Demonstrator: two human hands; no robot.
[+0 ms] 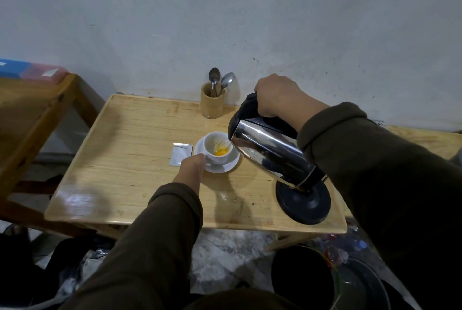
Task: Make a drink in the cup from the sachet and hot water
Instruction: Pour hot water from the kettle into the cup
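Observation:
A white cup [213, 143] stands on a white saucer [228, 167] in the middle of a small wooden table [130, 159]. Orange powder or liquid lies in the cup's bottom. My left hand [191, 167] grips the cup at its near left side, where the handle is hidden. My right hand [277, 96] is closed on the black handle of a steel kettle [270, 152], tilted with its spout over the cup's right rim. No stream of water is visible. A silver sachet [180, 154] lies flat just left of the saucer.
The kettle's round black base [303, 201] sits at the table's near right. A wooden holder [212, 103] with two spoons stands by the wall. Another wooden table [30, 109] is to the left. Dark bins [302, 277] stand on the floor at lower right.

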